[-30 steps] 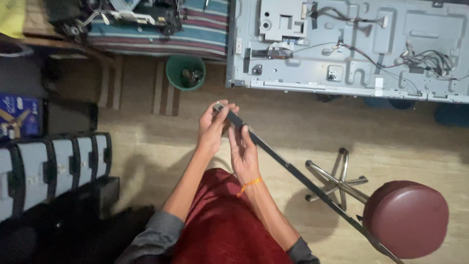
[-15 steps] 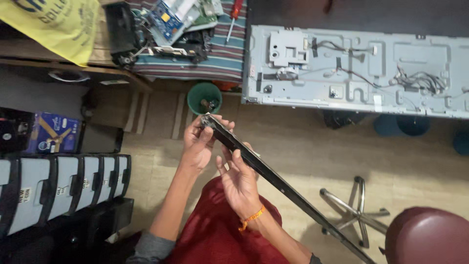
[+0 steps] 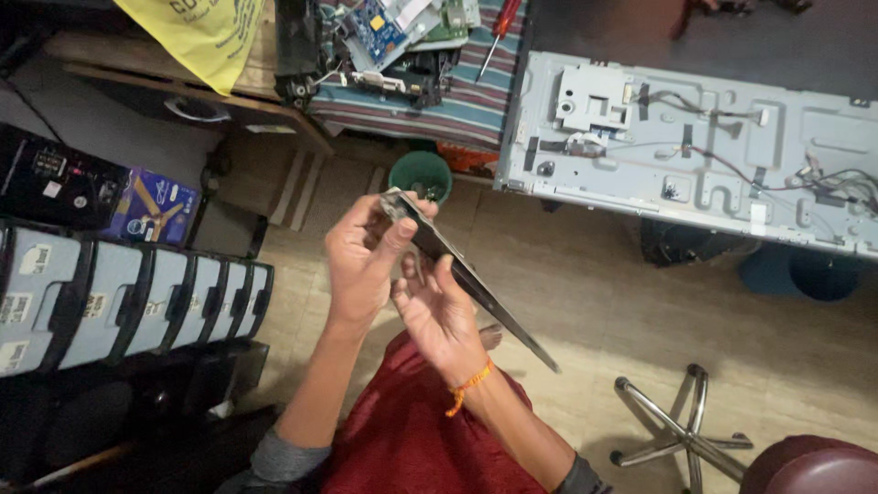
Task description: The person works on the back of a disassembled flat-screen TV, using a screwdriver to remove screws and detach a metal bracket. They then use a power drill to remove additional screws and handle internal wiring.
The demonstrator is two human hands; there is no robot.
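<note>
L hand (image 3: 361,261) grips strip (image 3: 476,284) top end; R hand (image 3: 439,311) open, cupped under it.

Single head-worn view, looking steeply down from above the seated person's lap, close to both hands. Left hand (image 3: 361,261) and right hand (image 3: 439,316) sit mid-frame, fingers (image 3: 402,229) pinching the end of a dark strip (image 3: 476,284). Beyond the fingertips, toward the top edge: green cup (image 3: 419,174), striped cloth (image 3: 457,110), grey metal panel (image 3: 695,146). Left of the fingers: row of grey boxes (image 3: 137,297). Below-right of them: stool base (image 3: 681,425). No second view, so nothing shared.
</note>
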